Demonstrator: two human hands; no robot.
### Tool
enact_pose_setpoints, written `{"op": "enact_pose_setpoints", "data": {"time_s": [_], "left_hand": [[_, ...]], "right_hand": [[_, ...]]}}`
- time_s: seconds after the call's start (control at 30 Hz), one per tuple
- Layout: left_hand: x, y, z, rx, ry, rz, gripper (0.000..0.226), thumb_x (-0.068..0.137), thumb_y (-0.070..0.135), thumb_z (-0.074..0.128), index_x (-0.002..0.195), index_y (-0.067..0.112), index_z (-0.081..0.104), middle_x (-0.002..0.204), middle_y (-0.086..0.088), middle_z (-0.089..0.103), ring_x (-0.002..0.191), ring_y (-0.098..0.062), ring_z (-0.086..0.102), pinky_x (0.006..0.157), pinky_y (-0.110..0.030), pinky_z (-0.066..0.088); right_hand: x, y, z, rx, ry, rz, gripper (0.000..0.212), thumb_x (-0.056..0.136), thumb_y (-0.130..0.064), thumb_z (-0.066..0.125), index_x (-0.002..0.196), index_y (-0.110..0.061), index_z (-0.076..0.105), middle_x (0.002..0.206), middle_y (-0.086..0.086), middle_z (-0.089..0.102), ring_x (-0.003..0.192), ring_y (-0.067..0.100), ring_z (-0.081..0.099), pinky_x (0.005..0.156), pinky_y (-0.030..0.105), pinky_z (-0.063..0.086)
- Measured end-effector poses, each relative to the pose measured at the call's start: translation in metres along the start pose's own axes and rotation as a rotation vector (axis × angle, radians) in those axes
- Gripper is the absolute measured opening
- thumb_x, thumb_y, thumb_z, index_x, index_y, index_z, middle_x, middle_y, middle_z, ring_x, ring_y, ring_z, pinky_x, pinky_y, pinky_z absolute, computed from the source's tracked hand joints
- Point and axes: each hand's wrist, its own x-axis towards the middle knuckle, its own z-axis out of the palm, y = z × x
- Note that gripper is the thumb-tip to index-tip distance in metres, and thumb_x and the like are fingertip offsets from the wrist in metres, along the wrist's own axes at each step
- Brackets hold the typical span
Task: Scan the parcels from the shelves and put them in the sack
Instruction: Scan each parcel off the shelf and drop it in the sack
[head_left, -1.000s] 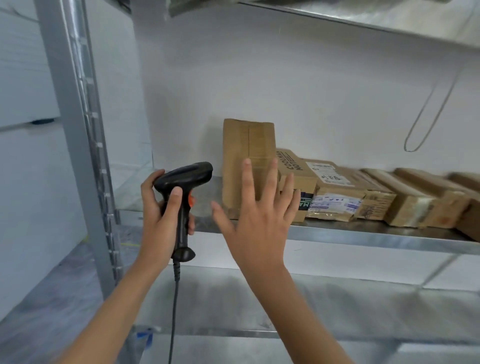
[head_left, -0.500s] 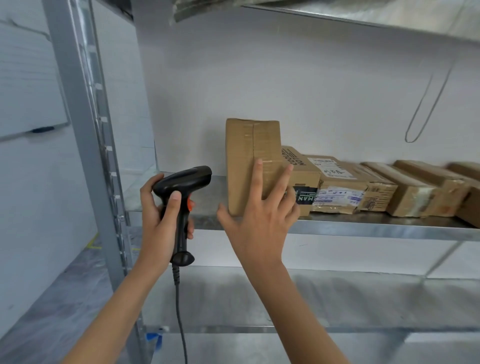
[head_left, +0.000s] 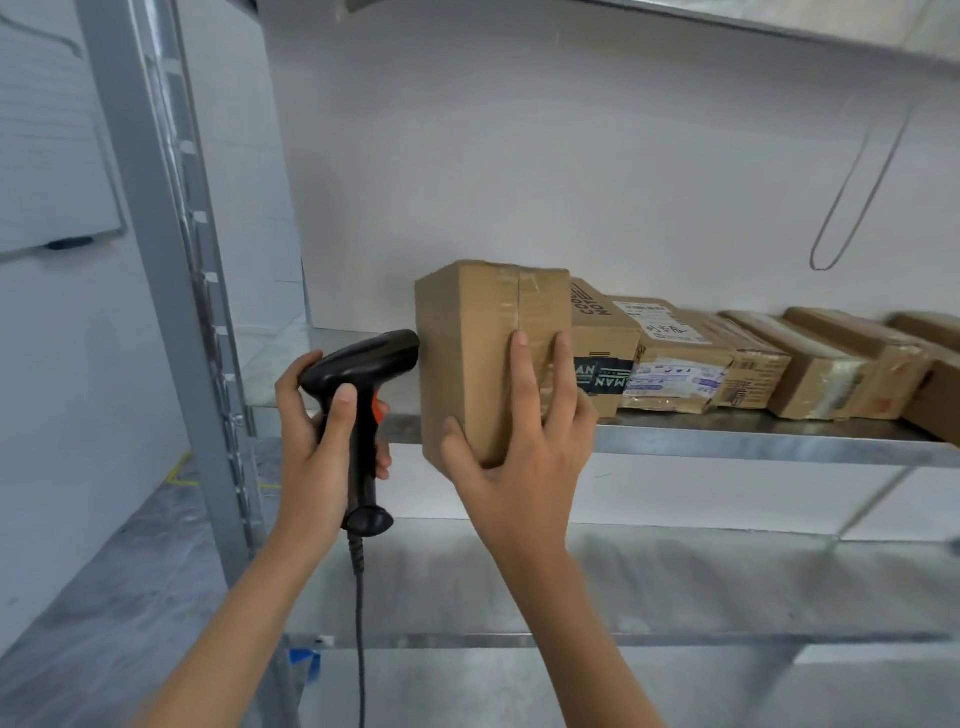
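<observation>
Head view: right hand fingers apparently grip upright parcel.

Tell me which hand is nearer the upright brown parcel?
Right. The right hand grips the upright parcel at its lower front; the left hand holds the scanner beside it.

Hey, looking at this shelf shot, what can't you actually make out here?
- Sack: not in the head view.
- Upright parcel: no label shows; right hand covers its lower front.
- Rightmost parcel: cut by right edge.
- Label print: too small.
- Scanner window: faces away.
</observation>
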Motion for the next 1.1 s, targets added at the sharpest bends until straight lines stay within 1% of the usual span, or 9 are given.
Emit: {"op": "enact_pose_setpoints", "data": {"time_s": [0.2,0.33,0.47,0.53,0.7,0.77,0.9,1.0,1.1], "left_hand": [[-0.034,-0.023,-0.007,-0.046,0.145,-0.134,0.043,0.105,0.025,0.044,0.145,0.017,0.031,0.087,0.002,0.074,0.093,-0.032,0.072,0.083,-0.035,0.061],[-0.065,-0.032,-0.012,-0.083,0.181,-0.277,0.041,0.104,0.032,0.045,0.143,0.023,0.037,0.086,0.009,0.075,0.085,-0.010,0.072,0.086,-0.042,0.057],[-0.083,-0.034,-0.018,-0.123,0.244,-0.303,0.043,0.095,0.041,0.051,0.135,0.029,0.043,0.097,0.005,0.074,0.088,-0.016,0.071,0.077,-0.035,0.060],[-0.090,-0.033,-0.025,-0.130,0.285,-0.305,0.056,0.088,0.054,0.062,0.134,0.029,0.044,0.115,-0.002,0.072,0.106,-0.028,0.069,0.091,-0.046,0.057],[-0.109,-0.036,-0.040,-0.051,0.332,-0.223,0.064,0.081,0.067,0.069,0.135,0.040,0.047,0.143,-0.018,0.052,0.129,-0.046,0.052,0.106,-0.071,0.039],[-0.113,-0.034,-0.043,-0.001,0.319,-0.182,0.056,0.086,0.064,0.066,0.135,0.043,0.046,0.145,-0.018,0.049,0.132,-0.044,0.050,0.107,-0.070,0.037],[-0.118,-0.023,-0.037,0.056,0.300,-0.102,0.044,0.092,0.051,0.058,0.134,0.044,0.045,0.146,-0.010,0.047,0.133,-0.031,0.051,0.112,-0.062,0.038],[-0.118,-0.019,-0.034,0.096,0.276,-0.047,0.047,0.092,0.052,0.056,0.135,0.038,0.041,0.143,-0.010,0.047,0.130,-0.023,0.053,0.112,-0.054,0.041],[-0.121,-0.018,-0.028,0.143,0.208,0.004,0.047,0.098,0.041,0.052,0.140,0.027,0.036,0.138,-0.007,0.050,0.125,-0.019,0.055,0.110,-0.046,0.044]], "right_hand": [[-0.066,0.012,-0.009,0.204,-0.094,0.197,0.085,0.079,-0.049,0.063,0.155,-0.037,0.028,0.165,-0.010,0.016,0.130,0.020,0.034,0.103,0.039,0.039],[-0.098,0.010,-0.018,0.292,-0.186,0.265,0.086,0.081,-0.050,0.062,0.155,-0.046,0.019,0.165,-0.016,0.010,0.139,0.005,0.023,0.106,0.020,0.024],[-0.116,0.011,-0.023,0.295,-0.304,0.296,0.086,0.087,-0.054,0.057,0.155,-0.052,0.004,0.166,-0.021,0.002,0.150,0.008,0.013,0.118,0.041,0.028],[-0.117,0.012,-0.024,0.304,-0.354,0.328,0.080,0.091,-0.056,0.053,0.151,-0.058,0.000,0.166,-0.021,0.007,0.153,0.009,0.015,0.119,0.049,0.033],[-0.122,0.002,-0.021,0.262,-0.335,0.339,0.072,0.099,-0.041,0.048,0.148,-0.063,0.000,0.161,-0.021,0.024,0.137,-0.016,0.028,0.110,0.010,0.036],[-0.126,-0.003,-0.018,0.218,-0.326,0.296,0.070,0.101,-0.036,0.045,0.151,-0.059,0.002,0.161,-0.026,0.013,0.135,-0.020,0.022,0.107,0.011,0.033],[-0.130,-0.010,-0.012,0.069,-0.232,0.177,0.069,0.096,-0.042,0.054,0.156,-0.040,0.020,0.167,-0.003,0.008,0.145,-0.001,0.019,0.111,0.035,0.034],[-0.133,-0.014,-0.011,-0.015,-0.206,0.237,0.087,0.082,-0.062,0.061,0.155,-0.034,0.024,0.162,0.014,0.016,0.141,0.026,0.029,0.108,0.043,0.033],[-0.134,-0.016,-0.011,-0.051,-0.203,0.301,0.104,0.070,-0.072,0.066,0.156,-0.034,0.021,0.159,0.019,0.018,0.139,0.034,0.030,0.105,0.046,0.034]]}}
